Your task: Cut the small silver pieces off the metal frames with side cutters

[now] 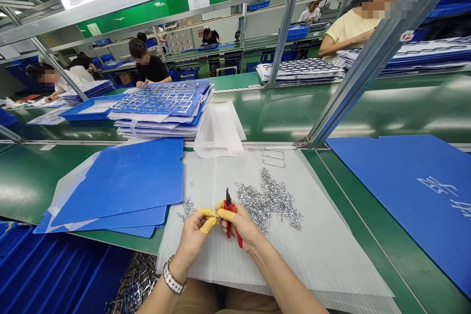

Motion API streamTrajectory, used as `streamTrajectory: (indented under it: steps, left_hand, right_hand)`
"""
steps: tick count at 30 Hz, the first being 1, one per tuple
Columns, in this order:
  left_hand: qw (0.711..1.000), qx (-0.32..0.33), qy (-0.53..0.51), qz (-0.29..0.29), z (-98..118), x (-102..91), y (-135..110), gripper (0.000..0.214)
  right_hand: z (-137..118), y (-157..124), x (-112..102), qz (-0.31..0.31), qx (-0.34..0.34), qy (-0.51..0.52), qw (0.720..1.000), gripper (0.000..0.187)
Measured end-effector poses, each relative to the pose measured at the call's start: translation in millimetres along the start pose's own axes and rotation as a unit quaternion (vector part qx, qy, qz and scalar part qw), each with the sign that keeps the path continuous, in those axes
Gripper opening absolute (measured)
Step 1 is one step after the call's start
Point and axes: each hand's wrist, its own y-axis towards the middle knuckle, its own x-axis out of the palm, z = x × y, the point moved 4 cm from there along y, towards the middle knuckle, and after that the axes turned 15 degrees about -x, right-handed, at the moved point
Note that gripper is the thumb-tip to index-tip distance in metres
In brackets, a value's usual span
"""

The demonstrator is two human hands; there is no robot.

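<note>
My right hand point(241, 228) is closed around red-handled cutting pliers point(231, 218), jaws pointing up. My left hand point(195, 233), with yellow finger cots and a wristwatch, pinches something tiny against the pliers' jaws; I cannot make it out. Both hands hover over a white corrugated sheet point(324, 250). A pile of small shiny metal parts point(270, 201) lies just right of the hands. A smaller heap of metal parts point(187, 207) lies to the left. A metal frame piece point(273, 157) rests further back.
Blue plastic sheets point(121, 181) are stacked on the left, another large blue sheet point(415, 191) on the right. A stack of trays with metal frames point(162, 105) and clear bags point(219, 130) sit behind. Metal scraps point(134, 282) lie below. Other people work at far benches.
</note>
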Motion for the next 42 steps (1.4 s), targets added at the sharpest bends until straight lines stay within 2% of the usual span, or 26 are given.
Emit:
streamTrajectory:
  steps: [3, 6, 8, 11, 16, 20, 23, 27, 30, 32, 34, 36, 39, 42]
  left_hand:
    - [0.999, -0.021, -0.003, 0.024, -3, -2.2, 4, 0.021]
    - [0.999, -0.025, 0.006, 0.034, -6, -2.0, 7, 0.020]
    - [0.999, -0.023, 0.010, 0.030, -7, 1.3, 7, 0.020]
    - [1.000, -0.015, 0.017, 0.018, -4, 8.9, 6, 0.020]
    - [0.999, 0.009, 0.040, -0.009, 5, 17.0, -1, 0.016]
    - [0.997, 0.036, 0.061, -0.043, 10, 20.5, -7, 0.014]
    - [0.998, 0.020, 0.014, -0.061, 11, 21.8, -8, 0.013]
    - [0.998, -0.032, -0.041, -0.041, 5, 18.5, -4, 0.016]
    - [0.998, -0.052, -0.042, -0.020, 0, 15.8, 2, 0.019]
    - [0.998, -0.058, -0.038, -0.008, -1, 16.0, 7, 0.020]
    - [0.997, -0.063, -0.034, -0.002, -1, 18.4, 11, 0.022]
    - [0.997, -0.068, -0.026, -0.002, 0, 22.5, 14, 0.023]
    - [0.998, -0.070, -0.010, -0.002, 1, 28.5, 17, 0.023]
    - [0.998, -0.055, 0.007, 0.004, 3, 31.2, 20, 0.020]
  right_hand:
    - [-4, 0, -9, -0.006, -0.031, -0.084, 0.996, 0.023]
    - [-12, -2, -17, -0.023, -0.073, -0.200, 0.977, 0.021]
    - [-16, -2, -19, -0.036, -0.079, -0.233, 0.969, 0.021]
    - [-18, -3, -19, -0.051, -0.068, -0.216, 0.973, 0.019]
    - [-15, -5, -14, -0.088, -0.024, -0.101, 0.991, 0.014]
    - [-15, -11, -8, -0.114, -0.008, -0.037, 0.993, 0.014]
    - [-16, -13, -5, -0.103, -0.016, -0.043, 0.994, 0.011]
    - [-13, -12, -4, -0.083, -0.010, -0.039, 0.996, 0.012]
    - [-12, -9, -11, -0.059, -0.011, -0.063, 0.996, 0.015]
    - [-15, -7, -20, -0.034, -0.023, -0.121, 0.992, 0.018]
    - [-23, -7, -30, -0.019, -0.049, -0.210, 0.976, 0.020]
    - [-33, -10, -38, -0.012, -0.077, -0.323, 0.943, 0.018]
    - [-45, -16, -48, -0.007, -0.095, -0.502, 0.860, 0.015]
    - [-52, -21, -54, -0.025, -0.098, -0.621, 0.777, 0.012]
